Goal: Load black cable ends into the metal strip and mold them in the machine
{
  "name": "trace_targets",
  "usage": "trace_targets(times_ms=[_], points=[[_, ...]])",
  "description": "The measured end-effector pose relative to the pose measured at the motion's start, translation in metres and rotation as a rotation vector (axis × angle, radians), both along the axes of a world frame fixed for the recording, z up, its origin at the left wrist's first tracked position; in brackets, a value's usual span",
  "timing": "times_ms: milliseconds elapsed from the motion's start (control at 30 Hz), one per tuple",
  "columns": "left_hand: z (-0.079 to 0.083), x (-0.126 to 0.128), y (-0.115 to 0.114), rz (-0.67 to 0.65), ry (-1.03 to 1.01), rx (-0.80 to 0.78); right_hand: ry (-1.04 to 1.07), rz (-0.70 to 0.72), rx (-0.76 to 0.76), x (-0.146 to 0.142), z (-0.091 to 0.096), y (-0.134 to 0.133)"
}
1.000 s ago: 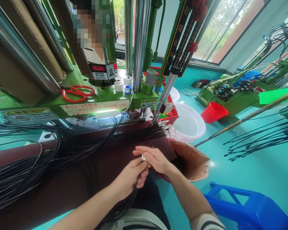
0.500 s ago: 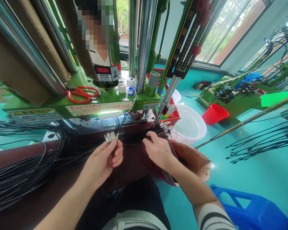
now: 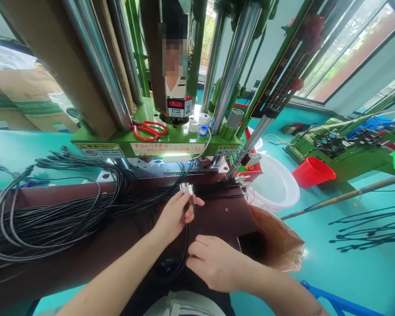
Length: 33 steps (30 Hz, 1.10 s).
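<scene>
My left hand (image 3: 174, 215) pinches several cable connectors with shiny metal ends (image 3: 186, 188), held upright above the brown table. Black cables (image 3: 188, 232) hang from below this hand toward my lap. Lower and to the right, my right hand (image 3: 213, 263) is closed, its fingertips beside the hanging cables. Whether it grips them is hidden by the curled fingers. Behind the connectors, a bundle of black cables (image 3: 217, 189) lies along the table, with pale metal ends at the right. A large coil of black cables (image 3: 69, 219) spreads over the table's left part.
A green press (image 3: 112, 140) stands ahead, with red-handled scissors (image 3: 149, 130) and tape rolls (image 3: 203, 130) on it. Right of the table are a paper sack (image 3: 279, 241), a white tub (image 3: 278, 180) and a red bucket (image 3: 314, 172). A person is partly visible behind the press.
My right hand has moved from near the cable ends down toward my lap, and its fingers have closed. The view has shifted left; my left hand still holds the connectors.
</scene>
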<state>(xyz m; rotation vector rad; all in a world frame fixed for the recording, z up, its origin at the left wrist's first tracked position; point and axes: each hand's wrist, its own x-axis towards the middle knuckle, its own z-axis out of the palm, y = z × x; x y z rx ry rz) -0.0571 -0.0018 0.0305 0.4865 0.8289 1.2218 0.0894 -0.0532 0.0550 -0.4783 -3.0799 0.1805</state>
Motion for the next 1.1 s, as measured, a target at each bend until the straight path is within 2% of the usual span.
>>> trace_targets(times_ms=[133,233,267,333,400,467,533,633,733,867,933,1000,1100], points=[[-0.005,0.005,0.0,0.015,0.025,0.039,0.12,-0.012,-0.093,0.006,-0.011,0.0],[-0.014,0.007,0.003,-0.018,0.084,-0.027,0.32,-0.011,-0.218,0.013,-0.01,0.02],[-0.017,0.008,0.004,-0.031,0.105,-0.047,0.398,-0.082,-0.226,0.014,-0.01,0.035],[-0.022,0.008,0.006,-0.059,0.142,-0.073,0.495,-0.334,-0.133,0.014,-0.011,0.072],[-0.024,0.007,0.007,-0.076,0.172,-0.074,0.395,-0.575,0.055,0.009,-0.018,0.115],[-0.025,0.006,0.007,-0.072,0.193,-0.071,0.128,-0.707,0.198,0.0,-0.027,0.153],[-0.027,0.005,0.006,-0.058,0.209,-0.068,-0.06,-0.789,0.243,-0.01,-0.036,0.178],[-0.029,0.005,0.004,-0.057,0.229,-0.049,-0.117,-0.834,0.225,-0.019,-0.041,0.191],[-0.031,0.005,0.004,-0.072,0.257,-0.028,-0.137,-0.81,0.164,-0.016,-0.031,0.186],[-0.031,0.004,0.003,-0.093,0.291,0.008,-0.168,-0.722,-0.024,0.004,-0.008,0.165],[-0.031,0.004,0.002,-0.114,0.306,0.03,-0.154,-0.73,-0.209,0.017,-0.004,0.147],[-0.03,0.006,0.0,-0.149,0.323,0.038,-0.015,-0.828,-0.575,0.028,-0.009,0.124],[-0.03,0.012,-0.003,-0.231,0.354,0.046,0.434,-0.927,-1.208,0.037,-0.025,0.087]])
